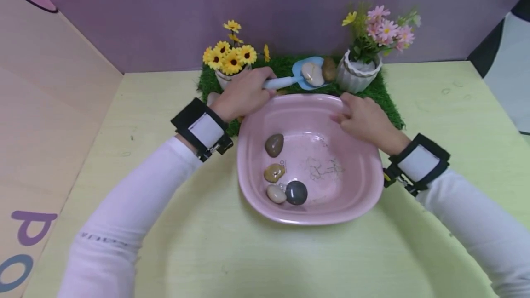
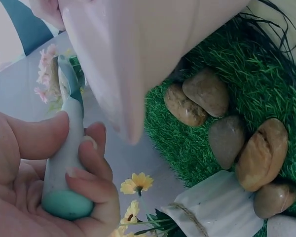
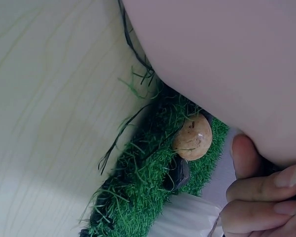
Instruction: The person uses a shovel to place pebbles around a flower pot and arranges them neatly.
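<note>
My left hand (image 1: 247, 93) grips the pale handle of a small toy shovel (image 2: 64, 163), fingers curled around it. On the shovel's light blue blade lie a cream stone (image 1: 313, 74) and a brown stone (image 1: 329, 69). A pink basin (image 1: 309, 219) stands tilted, its far side raised above the artificial grass mat. My right hand (image 1: 366, 121) holds the basin's rim at the far right corner. Inside the basin, along its left side, rest a brown stone (image 1: 274, 145), a tan stone (image 1: 274, 172), a pale stone (image 1: 276, 193) and a dark grey stone (image 1: 296, 192).
Behind the basin, the green grass mat (image 2: 227, 59) bears several stones, including a tan one (image 3: 193, 138) and an orange-brown one (image 2: 262, 154). White pots of yellow flowers (image 1: 232, 61) and pink flowers (image 1: 386, 31) flank the shovel. A purple wall (image 1: 298, 8) closes off the table's back.
</note>
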`<state>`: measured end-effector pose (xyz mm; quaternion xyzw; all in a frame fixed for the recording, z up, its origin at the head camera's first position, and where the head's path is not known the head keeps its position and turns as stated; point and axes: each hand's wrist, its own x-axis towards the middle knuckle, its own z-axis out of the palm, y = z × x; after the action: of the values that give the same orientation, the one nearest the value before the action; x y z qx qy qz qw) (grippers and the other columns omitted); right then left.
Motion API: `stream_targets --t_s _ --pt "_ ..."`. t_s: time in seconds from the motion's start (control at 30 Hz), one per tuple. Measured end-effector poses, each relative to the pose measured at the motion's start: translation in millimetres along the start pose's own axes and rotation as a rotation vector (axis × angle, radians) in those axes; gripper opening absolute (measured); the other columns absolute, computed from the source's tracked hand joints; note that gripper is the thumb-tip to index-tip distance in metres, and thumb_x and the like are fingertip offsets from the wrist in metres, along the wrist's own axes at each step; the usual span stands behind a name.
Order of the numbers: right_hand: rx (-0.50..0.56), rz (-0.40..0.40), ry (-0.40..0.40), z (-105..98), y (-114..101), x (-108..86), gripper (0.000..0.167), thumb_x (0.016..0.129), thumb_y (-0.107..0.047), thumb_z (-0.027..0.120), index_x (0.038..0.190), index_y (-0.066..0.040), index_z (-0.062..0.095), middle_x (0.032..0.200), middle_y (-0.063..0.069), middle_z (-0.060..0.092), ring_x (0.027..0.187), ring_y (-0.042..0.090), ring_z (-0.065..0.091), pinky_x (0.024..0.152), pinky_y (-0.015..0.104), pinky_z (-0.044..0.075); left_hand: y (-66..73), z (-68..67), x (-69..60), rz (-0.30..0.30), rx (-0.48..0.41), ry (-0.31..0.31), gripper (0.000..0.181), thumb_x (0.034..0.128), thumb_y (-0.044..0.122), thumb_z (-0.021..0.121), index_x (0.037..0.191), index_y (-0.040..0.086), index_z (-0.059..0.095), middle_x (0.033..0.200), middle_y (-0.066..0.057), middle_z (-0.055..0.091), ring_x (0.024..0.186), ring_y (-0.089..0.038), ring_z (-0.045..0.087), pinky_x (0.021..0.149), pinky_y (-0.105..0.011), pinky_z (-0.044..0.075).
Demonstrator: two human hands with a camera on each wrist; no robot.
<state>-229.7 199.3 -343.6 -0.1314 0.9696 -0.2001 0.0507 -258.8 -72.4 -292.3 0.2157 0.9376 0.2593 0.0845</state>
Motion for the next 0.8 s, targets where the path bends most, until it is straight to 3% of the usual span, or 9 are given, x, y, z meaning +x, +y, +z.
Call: stream_targets --t_s 0.07,0.1,0.2,0.33,0.47,0.8 --pt "0.004 0.001 -0.002 0 0 -0.2 0.024 0.094 -0.026 0.061 0.089 -0.006 0.049 0.067 0.008 0.048 0.062 0.025 0.052 0.052 0.032 0.039 -0.2 0.5 2.0 0.001 0.006 -0.006 0.029 0.1006 0.019 0.054 0.126 0.006 0.061 0.105 -0.011 0.066 0.085 -0.025 0.056 0.108 -0.042 0.037" --pt "0.005 0.0 -0.002 0 1 -0.1 0.024 0.094 -0.026 0.061 0.089 -0.006 0.048 0.067 0.008 0.047 0.062 0.025 0.052 0.052 0.032 0.039 -0.5 0.8 3.1 0.0 0.009 -0.012 0.03 0.1008 0.019 0.053 0.127 0.006 0.06 0.107 -0.012 0.066 0.088 -0.026 0.057 0.105 -0.042 0.039" --pt "0.01 -0.002 -0.003 1 1 -0.4 0.024 0.094 -0.025 0.061 0.089 -0.006 0.048 0.067 0.008 0.046 0.061 0.024 0.051 0.051 0.032 0.039 -0.9 2.2 6.3 0.004 0.024 -0.025 0.031 0.1013 0.019 0.053 0.128 0.006 0.06 0.113 -0.012 0.067 0.094 -0.026 0.06 0.121 -0.045 0.023" --pt "0.008 0.0 -0.003 1 0 -0.7 0.024 0.095 -0.025 0.061 0.089 -0.006 0.048 0.066 0.008 0.046 0.06 0.024 0.051 0.05 0.032 0.039 -0.3 3.6 9.0 -0.006 0.008 -0.037 0.032 0.102 0.02 0.051 0.129 0.005 0.058 0.115 -0.013 0.065 0.093 -0.025 0.059 0.112 -0.042 0.036" --pt "0.004 0.004 -0.006 0 0 -0.7 0.024 0.095 -0.025 0.06 0.089 -0.006 0.048 0.067 0.008 0.046 0.061 0.024 0.051 0.051 0.032 0.039 1.8 4.4 10.9 -0.018 -0.006 -0.052 0.031 0.1026 0.02 0.05 0.129 0.005 0.058 0.116 -0.013 0.064 0.091 -0.024 0.057 0.084 -0.036 0.046" --pt "0.009 0.002 -0.012 -1 -1 -1.0 0.023 0.095 -0.024 0.06 0.089 -0.006 0.048 0.066 0.007 0.045 0.06 0.024 0.05 0.051 0.032 0.039 8.4 4.7 13.6 -0.038 0.039 -0.072 0.034 0.1037 0.022 0.047 0.131 0.005 0.057 0.115 -0.012 0.065 0.084 -0.022 0.056 0.073 -0.03 0.044"
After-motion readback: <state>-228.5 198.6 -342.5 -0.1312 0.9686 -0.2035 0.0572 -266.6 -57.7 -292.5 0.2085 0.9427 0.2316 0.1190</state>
